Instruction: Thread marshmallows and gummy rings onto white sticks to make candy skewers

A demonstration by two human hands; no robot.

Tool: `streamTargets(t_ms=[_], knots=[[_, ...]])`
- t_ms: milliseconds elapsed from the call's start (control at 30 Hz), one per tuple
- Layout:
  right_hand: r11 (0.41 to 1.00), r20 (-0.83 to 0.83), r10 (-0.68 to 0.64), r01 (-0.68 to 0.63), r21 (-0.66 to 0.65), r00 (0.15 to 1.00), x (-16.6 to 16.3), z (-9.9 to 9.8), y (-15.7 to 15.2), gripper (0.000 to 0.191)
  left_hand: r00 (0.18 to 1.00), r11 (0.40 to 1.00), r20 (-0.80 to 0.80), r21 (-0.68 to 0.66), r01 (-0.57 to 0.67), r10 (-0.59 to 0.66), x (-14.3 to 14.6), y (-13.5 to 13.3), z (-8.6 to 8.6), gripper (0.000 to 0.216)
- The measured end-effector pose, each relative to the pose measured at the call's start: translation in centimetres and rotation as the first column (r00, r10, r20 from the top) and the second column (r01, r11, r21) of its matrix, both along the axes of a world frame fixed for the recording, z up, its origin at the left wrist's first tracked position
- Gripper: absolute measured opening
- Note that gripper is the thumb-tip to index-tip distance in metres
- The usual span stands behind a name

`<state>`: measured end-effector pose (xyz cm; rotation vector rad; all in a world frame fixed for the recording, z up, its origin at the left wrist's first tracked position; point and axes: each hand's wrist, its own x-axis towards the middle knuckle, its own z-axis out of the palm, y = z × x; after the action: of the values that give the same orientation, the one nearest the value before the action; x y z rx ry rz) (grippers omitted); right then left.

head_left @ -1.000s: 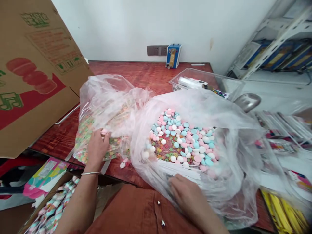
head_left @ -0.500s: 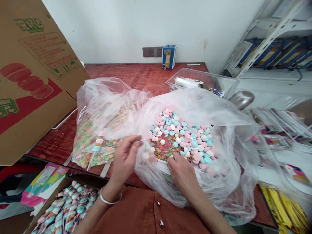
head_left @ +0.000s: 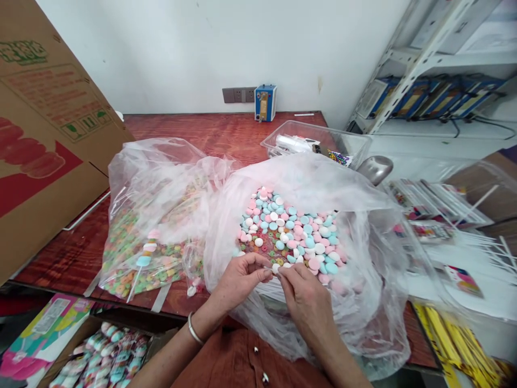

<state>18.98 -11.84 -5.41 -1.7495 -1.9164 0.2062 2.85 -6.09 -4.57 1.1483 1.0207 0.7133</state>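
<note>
My left hand (head_left: 244, 277) and my right hand (head_left: 305, 291) meet fingertip to fingertip over the front of an opened clear plastic bag (head_left: 307, 172). Both are pinched closed; a small pale bit shows between them, too small to name. Just behind the fingertips spread pink, blue and white button-shaped candies (head_left: 309, 229), with colourful ring-shaped pieces (head_left: 269, 241) among them. White sticks (head_left: 269, 291) lie beneath my hands at the bag's near edge. To the left, a finished candy stick (head_left: 146, 253) with stacked coloured pieces rests on a second bag (head_left: 161, 186) full of rings.
A large cardboard box (head_left: 52, 161) stands at the left. Below the table edge, another box holds wrapped candy sticks (head_left: 109, 353). Behind the bags are a clear tray (head_left: 343, 132), a metal scoop (head_left: 375, 168) and a blue device (head_left: 265, 102). Yellow packets (head_left: 456, 345) lie at right.
My left hand has moved right and down from beside the bag to meet my right hand. My right hand has lifted slightly off the sticks. The camera view has shifted.
</note>
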Motion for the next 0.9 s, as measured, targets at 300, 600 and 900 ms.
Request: streamTargets(t_ms=[300, 600, 900], knots=[[0.999, 0.241, -0.041, 0.033, 0.036, 0.97, 2.3, 0.9, -0.7, 0.03, 0.974, 0.969, 0.021, 0.1, -0.225, 0.224, -1.9, 1.4, -0.2, 0.034], [0.98, 0.111, -0.19, 0.196, -0.045, 0.976, 4.5, 0.2, -1.4, 0.042, 0.626, 0.708, -0.744, 0.571, 0.416, 0.232, 0.6, 5.1, -2.2, 0.022], [0.974, 0.053, -0.217, 0.22, -0.057, 0.975, 5.2, -0.7, -1.5, 0.042, 0.5, 0.699, -0.819, 0.532, 0.477, 0.282, 1.0, 4.5, -2.7, 0.013]])
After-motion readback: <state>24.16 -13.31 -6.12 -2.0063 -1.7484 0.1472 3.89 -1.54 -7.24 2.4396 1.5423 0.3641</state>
